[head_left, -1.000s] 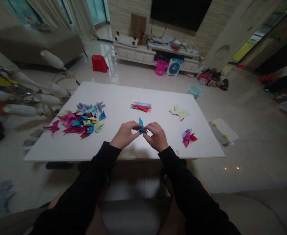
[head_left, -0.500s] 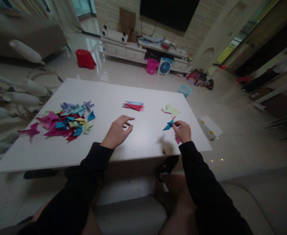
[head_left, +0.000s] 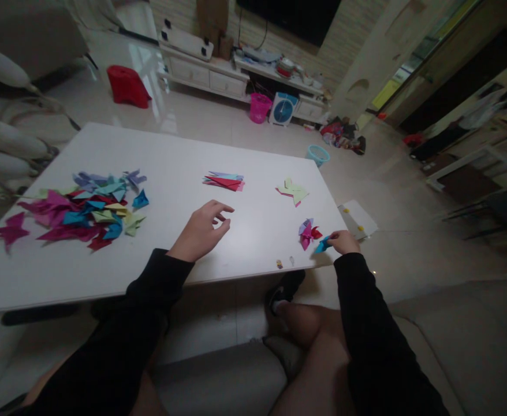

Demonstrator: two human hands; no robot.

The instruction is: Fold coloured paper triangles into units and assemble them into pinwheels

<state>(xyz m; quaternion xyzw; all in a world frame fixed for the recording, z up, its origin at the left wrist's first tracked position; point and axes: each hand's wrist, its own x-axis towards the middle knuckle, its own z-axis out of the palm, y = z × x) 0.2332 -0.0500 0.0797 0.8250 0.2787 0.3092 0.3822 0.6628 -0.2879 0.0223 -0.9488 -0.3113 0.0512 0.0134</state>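
Observation:
My right hand point(head_left: 344, 242) pinches a small blue folded paper piece point(head_left: 322, 245) at the near right corner of the white table point(head_left: 171, 156), right beside a little cluster of pink, red and purple folded pieces point(head_left: 307, 232). My left hand point(head_left: 202, 229) rests over the middle of the table near its front edge, fingers loosely apart and holding nothing. Both arms wear black sleeves.
A large heap of coloured folded papers point(head_left: 80, 208) lies at the table's left. A stack of red and blue sheets point(head_left: 224, 181) and pale green pieces point(head_left: 293, 190) lie further back. On the floor are a red stool point(head_left: 126, 85), pink bin point(head_left: 260, 107) and blue basket point(head_left: 317, 154).
Both hands held the blue piece at the table's middle; my left hand let go and my right hand carried the piece right, down to the small cluster near the corner. The view swung right.

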